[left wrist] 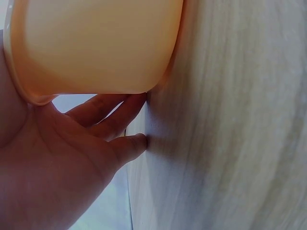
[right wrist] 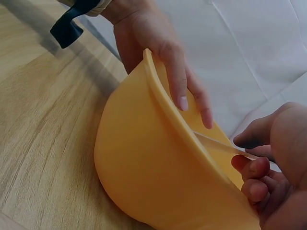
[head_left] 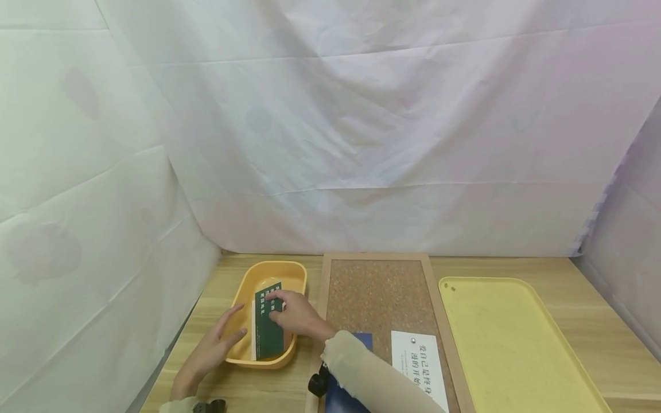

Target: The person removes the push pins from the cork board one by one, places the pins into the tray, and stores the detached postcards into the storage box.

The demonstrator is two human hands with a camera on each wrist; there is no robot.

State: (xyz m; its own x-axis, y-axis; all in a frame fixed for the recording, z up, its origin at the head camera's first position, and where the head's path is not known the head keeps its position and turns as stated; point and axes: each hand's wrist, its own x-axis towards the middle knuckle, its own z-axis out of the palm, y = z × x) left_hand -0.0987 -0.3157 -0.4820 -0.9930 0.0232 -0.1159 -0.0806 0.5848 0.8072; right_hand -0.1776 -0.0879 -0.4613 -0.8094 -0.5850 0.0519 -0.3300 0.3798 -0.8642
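Note:
A yellow plastic basin (head_left: pixel 279 272) stands at the left of the wooden table. My left hand (head_left: pixel 209 351) holds it by its near left side. Thumb and forefinger (right wrist: pixel 180 88) reach over the rim, while the other fingers (left wrist: pixel 108 115) stay along the outside wall. Inside the basin leans a dark green card (head_left: pixel 268 338) with white characters and a pale edge. My right hand (head_left: pixel 300 315) reaches over the basin and pinches this card between thumb and fingers. From the right wrist, the card (right wrist: pixel 218 143) appears edge-on at the rim.
Right of the basin lies a wood-framed cork board (head_left: pixel 382 292). A white card (head_left: pixel 419 358) with a round pin and a dark blue card (head_left: pixel 341 398) lie on it, the blue one partly under my right forearm. Farther right is a yellow tray (head_left: pixel 501 338) with small pins (head_left: pixel 450 287) in one corner.

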